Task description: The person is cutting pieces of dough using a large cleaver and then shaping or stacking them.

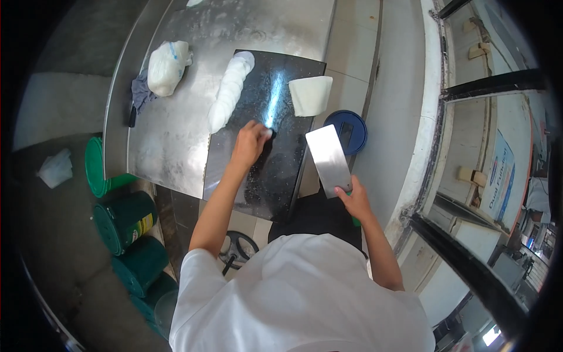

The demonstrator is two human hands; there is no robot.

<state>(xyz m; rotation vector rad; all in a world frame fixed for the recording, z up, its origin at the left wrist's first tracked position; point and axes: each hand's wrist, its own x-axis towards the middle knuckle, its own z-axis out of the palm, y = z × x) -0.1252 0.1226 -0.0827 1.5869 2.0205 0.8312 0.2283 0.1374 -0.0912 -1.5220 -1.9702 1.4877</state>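
Note:
My left hand (251, 143) is over the black stone slab (281, 176), its fingertips pinching a small white piece (268, 133) that looks like dough. In my right hand (357, 200) is a wide, flat-bladed cleaver (328, 160) with a green handle, held past the slab's right edge. A row of overlapping thin white rounds (231, 92), like dough wrappers, runs along the slab's left side. A folded off-white cloth (310, 96) lies at the slab's right edge.
A plastic-wrapped white bundle (168, 70) rests on the steel table (171, 145) beside a grey rag (143, 92). To the right is a blue lidded bucket (352, 132), near the wall and window frame. Several green buckets (127, 222) stand at the lower left.

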